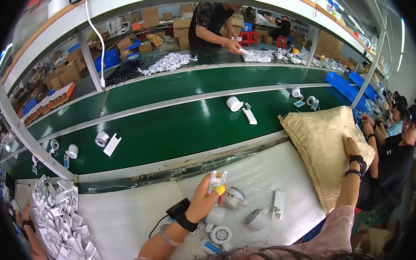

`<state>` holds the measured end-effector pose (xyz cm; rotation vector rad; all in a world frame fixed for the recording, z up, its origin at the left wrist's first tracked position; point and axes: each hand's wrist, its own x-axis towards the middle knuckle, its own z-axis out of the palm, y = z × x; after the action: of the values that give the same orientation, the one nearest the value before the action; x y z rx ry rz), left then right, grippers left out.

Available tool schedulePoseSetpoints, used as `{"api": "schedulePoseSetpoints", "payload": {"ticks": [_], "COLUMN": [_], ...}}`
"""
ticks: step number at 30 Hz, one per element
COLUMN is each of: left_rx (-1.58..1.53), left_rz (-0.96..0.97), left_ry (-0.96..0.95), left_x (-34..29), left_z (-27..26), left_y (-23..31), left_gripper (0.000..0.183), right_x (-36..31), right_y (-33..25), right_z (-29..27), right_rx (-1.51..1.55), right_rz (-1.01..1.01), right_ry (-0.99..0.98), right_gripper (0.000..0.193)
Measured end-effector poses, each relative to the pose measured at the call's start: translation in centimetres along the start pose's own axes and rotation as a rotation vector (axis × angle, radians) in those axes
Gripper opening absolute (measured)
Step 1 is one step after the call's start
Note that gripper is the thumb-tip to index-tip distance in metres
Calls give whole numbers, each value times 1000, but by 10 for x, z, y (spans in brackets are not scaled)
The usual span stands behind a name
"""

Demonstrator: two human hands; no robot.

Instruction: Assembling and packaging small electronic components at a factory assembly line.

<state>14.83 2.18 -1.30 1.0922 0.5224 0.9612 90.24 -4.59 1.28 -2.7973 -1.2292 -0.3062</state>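
Our pale-covered worktop (133,208) adjoins a green conveyor (169,144) in a cluttered workshop. Our right grip (351,148) touches a tan sack (313,135), contents hidden; whether clasping, we can't tell. Our left grip (203,201) pinches a white part (218,178) above the worktop.

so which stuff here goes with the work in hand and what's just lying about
Seemingly in use:
white part, in the left hand
tan sack, touched by the right hand
white cylinders nearby

Probably just lying about:
cardboard boxes
red stools
black object with a cable
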Motion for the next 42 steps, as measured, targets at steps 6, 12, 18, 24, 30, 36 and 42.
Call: {"api": "schedulePoseSetpoints", "payload": {"ticks": [6, 12, 18, 24, 30, 36, 42], "left_rx": [53, 105, 142, 129, 178, 215, 806], "left_rz": [-5, -13, 53, 38, 16, -40, 155], "left_ry": [75, 70, 88, 168, 143, 152, 225], "left_x": [-16, -17, -14, -13, -11, -11, -14], "left_z": [-3, -11, -17, -19, -27, -26, -23], "left_y": [3, 0, -3, 10, 4, -3, -3], "left_gripper": [24, 36, 38, 36, 33, 32, 40], "right_x": [-95, -263, -332, -328, -328, -343, -342], "right_y": [-211, -388, -477, -469, -467, -468, -466], "right_z": [-89, -119, -78, -52, -65, -56, -54], "right_rx": [425, 903, 1004, 1194, 1259, 1230, 1069], "right_rz": [-303, -1229, -1375, -1283, -1181, -1057, -1283], "right_ry": [539, -416, -844, -753, -672, -159, 48], "right_gripper": [38, 48, 44, 24, 18, 29, 30]}}
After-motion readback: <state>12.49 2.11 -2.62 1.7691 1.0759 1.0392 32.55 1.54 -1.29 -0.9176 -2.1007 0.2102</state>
